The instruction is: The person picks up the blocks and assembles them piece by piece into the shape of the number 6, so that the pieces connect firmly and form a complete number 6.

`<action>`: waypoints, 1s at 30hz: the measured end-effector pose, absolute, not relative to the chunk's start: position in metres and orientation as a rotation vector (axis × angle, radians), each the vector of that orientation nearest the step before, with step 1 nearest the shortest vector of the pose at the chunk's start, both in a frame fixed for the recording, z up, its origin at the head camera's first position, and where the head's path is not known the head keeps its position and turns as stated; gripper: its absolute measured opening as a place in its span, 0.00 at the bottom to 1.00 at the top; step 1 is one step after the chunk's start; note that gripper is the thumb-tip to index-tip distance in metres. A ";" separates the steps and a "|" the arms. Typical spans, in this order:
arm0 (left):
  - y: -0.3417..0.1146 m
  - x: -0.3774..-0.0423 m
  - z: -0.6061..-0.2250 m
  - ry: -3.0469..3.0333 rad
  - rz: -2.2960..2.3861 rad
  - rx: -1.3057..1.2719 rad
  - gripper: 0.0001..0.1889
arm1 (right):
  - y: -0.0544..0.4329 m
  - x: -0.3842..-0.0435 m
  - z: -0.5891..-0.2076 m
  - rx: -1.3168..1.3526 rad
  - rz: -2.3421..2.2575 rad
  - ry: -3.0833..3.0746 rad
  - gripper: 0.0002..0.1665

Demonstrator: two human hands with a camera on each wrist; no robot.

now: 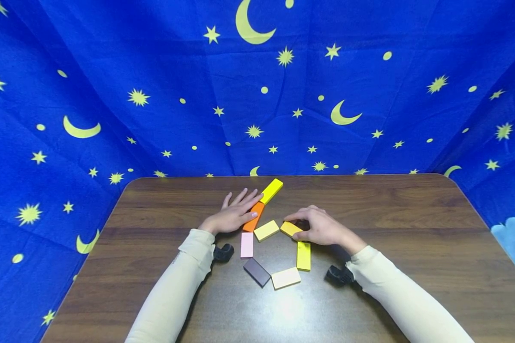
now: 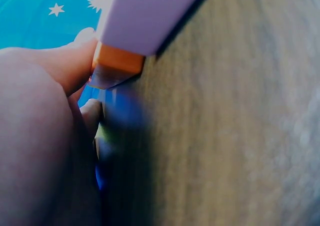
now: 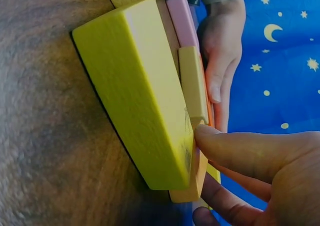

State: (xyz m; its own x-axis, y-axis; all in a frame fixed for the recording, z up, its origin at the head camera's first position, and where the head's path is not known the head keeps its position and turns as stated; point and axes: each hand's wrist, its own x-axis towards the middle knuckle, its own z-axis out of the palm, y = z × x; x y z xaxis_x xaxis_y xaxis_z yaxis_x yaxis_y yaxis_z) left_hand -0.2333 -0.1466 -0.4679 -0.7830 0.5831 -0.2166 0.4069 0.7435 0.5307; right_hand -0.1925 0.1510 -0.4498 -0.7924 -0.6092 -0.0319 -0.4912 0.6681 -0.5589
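My right hand [image 1: 324, 226] pinches an orange-yellow block [image 1: 290, 229] between thumb and fingers; it lies at the upper right of a ring of flat blocks. Right below it is a yellow block [image 1: 303, 256], large in the right wrist view. To the left, my left hand [image 1: 231, 216] lies with fingers stretched out, thumb on an orange block [image 1: 254, 218] and index fingertip by a bright yellow block [image 1: 272, 190]. Between the hands sits a pale yellow block [image 1: 266, 231]. The ring continues with a pink block [image 1: 247, 245], a dark block [image 1: 257, 272] and a cream block [image 1: 285, 278].
All the blocks lie on a brown wooden table [image 1: 395, 209]. A blue cloth [image 1: 189, 71] with moons and stars hangs behind and at both sides. Black wrist mounts [image 1: 340, 275] show under the sleeves. Light glares off the table in front of the ring.
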 end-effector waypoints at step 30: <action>-0.147 -0.235 -0.469 2.567 0.645 0.773 0.32 | 0.154 -0.198 -0.452 -0.947 -0.850 2.613 0.28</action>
